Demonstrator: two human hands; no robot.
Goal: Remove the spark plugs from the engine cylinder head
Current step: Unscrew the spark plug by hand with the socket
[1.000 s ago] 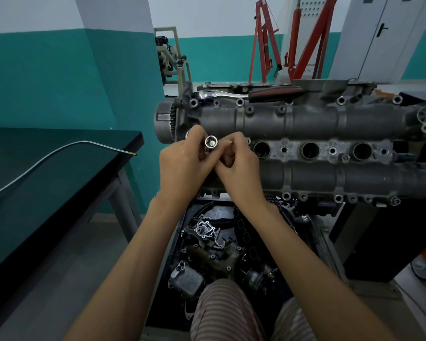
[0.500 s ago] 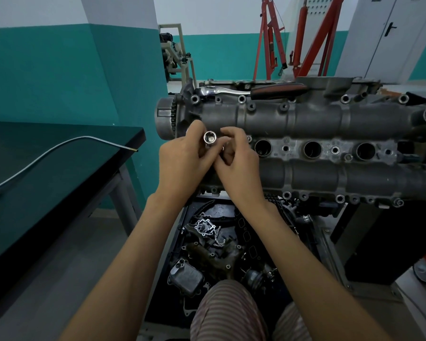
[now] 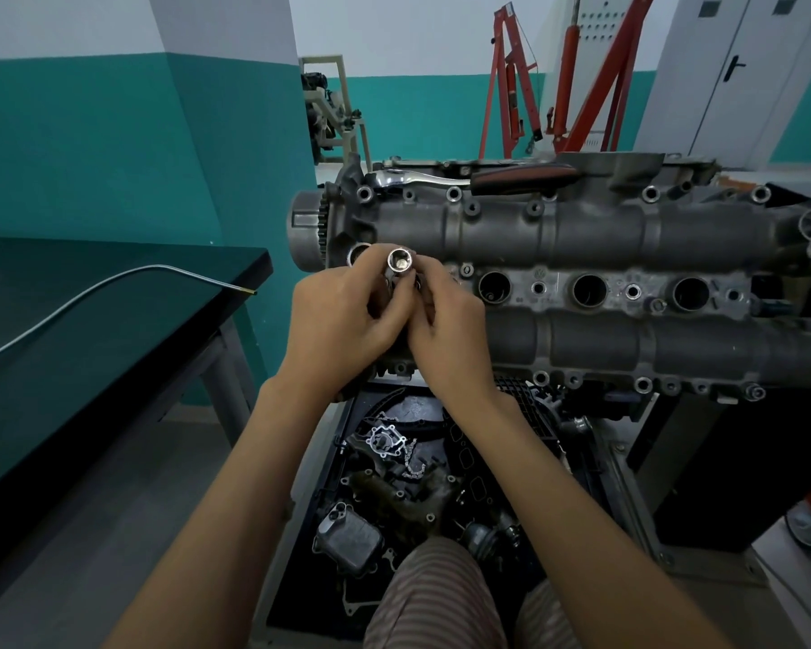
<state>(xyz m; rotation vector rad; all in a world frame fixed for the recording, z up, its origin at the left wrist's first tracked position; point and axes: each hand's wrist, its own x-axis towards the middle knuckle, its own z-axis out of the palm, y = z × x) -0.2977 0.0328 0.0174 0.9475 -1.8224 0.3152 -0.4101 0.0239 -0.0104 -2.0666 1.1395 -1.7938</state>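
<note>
Two hands meet over the left end of the engine cylinder head (image 3: 581,236), both curled around one chrome socket (image 3: 400,261). The left hand (image 3: 343,327) wraps its fingers round the socket's shaft from the left, and the right hand (image 3: 450,339) pinches it from the right with thumb and fingertips just below the rim. The socket's open hexagonal mouth faces up toward the camera; whatever sits beneath it is hidden by the fingers, so no spark plug can be made out.

Three plug wells (image 3: 590,290) stand open in a row along the middle of the cylinder head, to the right of the hands; a fourth position would lie under the hands and cannot be seen. One round opening (image 3: 359,253) shows at the head's left end, just left of the socket. One ratchet wrench (image 3: 476,176) with a chrome head and dark handle lies along the far edge of the cylinder head.

One dark surface (image 3: 90,348) stands left of the cylinder head, carrying one thin bent metal rod (image 3: 113,285). Below the head, a heap of loose engine parts (image 3: 394,480) lies in a dark tray. One red engine hoist (image 3: 577,77) stands behind the head.
</note>
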